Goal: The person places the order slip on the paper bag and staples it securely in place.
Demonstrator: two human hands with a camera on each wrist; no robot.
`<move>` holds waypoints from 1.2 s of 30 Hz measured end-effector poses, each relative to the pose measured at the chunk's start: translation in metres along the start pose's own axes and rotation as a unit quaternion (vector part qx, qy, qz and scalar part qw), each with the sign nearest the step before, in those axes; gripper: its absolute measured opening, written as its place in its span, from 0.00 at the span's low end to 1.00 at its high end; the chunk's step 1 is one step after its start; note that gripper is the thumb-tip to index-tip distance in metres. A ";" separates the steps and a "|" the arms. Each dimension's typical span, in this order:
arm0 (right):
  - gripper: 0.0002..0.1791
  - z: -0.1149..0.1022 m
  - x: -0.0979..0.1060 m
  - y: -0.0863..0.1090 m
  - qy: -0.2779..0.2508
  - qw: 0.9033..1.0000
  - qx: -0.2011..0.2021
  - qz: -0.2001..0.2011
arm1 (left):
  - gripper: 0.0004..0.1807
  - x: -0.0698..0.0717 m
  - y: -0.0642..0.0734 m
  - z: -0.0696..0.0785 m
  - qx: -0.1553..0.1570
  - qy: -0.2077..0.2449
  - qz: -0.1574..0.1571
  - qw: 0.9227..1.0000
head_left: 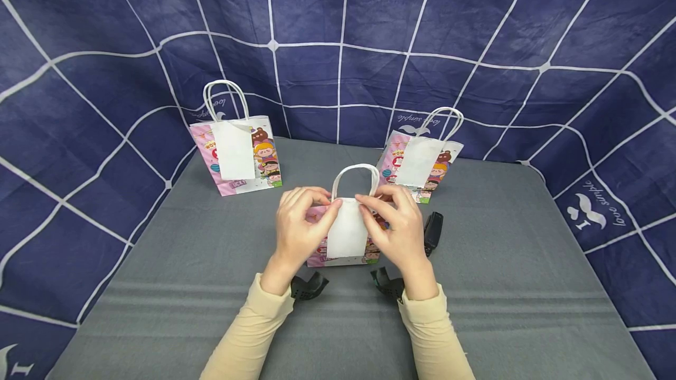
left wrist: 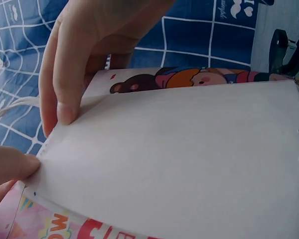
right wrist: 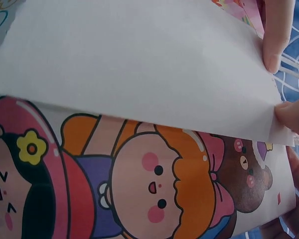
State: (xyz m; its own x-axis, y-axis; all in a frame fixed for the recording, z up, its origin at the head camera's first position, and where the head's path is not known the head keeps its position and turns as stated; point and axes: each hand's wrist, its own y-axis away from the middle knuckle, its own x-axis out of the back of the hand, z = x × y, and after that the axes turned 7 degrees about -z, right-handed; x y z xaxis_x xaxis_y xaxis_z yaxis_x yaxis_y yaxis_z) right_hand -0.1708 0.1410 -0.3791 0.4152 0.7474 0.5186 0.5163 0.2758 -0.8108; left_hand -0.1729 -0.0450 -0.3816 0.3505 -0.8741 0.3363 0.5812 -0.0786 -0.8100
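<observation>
A small paper gift bag (head_left: pixel 317 258) with cartoon print stands on the grey table in the middle. A white sheet of paper (head_left: pixel 347 230) lies over its front, also filling much of both wrist views. My left hand (head_left: pixel 302 224) pinches the paper's top edge at the left of the bag's rim, thumb in front. From the other side my right hand (head_left: pixel 398 224) pinches the same edge with thumb and fingers. The bag's white rope handle (head_left: pixel 355 167) rises between and behind the hands. Fingers behind the rim are partly hidden.
Two similar gift bags, each with a white sheet on its front, stand behind: one at the back left (head_left: pixel 269 183), one at the back right (head_left: pixel 388 160). A black device (head_left: pixel 433 230) lies right of my right hand. Blue gridded cloth (head_left: pixel 338 28) hangs around the table.
</observation>
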 end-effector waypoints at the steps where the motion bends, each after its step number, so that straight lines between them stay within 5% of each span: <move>1: 0.08 0.000 0.000 0.000 0.003 1.000 0.000 0.000 | 0.11 -0.001 0.000 0.000 -0.002 0.000 0.004 1.000; 18: 0.26 0.003 -0.001 0.004 -0.054 0.998 -0.043 0.016 | 0.14 -0.004 0.002 -0.010 0.004 0.060 0.017 0.998; 25: 0.25 0.003 -0.002 0.005 -0.069 0.996 -0.056 0.019 | 0.14 -0.001 0.003 -0.010 0.026 0.093 0.004 0.995; 31: 0.27 0.004 0.001 0.006 -0.090 0.993 -0.073 -0.006 | 0.12 0.000 0.004 -0.010 0.022 0.097 0.005 0.995; 36: 0.27 0.006 0.006 0.009 -0.134 0.982 -0.124 -0.041 | 0.12 -0.001 0.005 -0.012 0.027 0.107 0.009 0.994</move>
State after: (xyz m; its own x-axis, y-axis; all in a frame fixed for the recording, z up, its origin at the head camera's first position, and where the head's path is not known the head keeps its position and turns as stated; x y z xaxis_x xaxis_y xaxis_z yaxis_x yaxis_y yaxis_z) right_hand -0.1682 0.1515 -0.3850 0.1701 0.8698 0.4631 0.7203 0.2109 -0.6608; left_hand -0.1789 -0.0504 -0.3912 0.2000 -0.9574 0.2081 0.6171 -0.0419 -0.7858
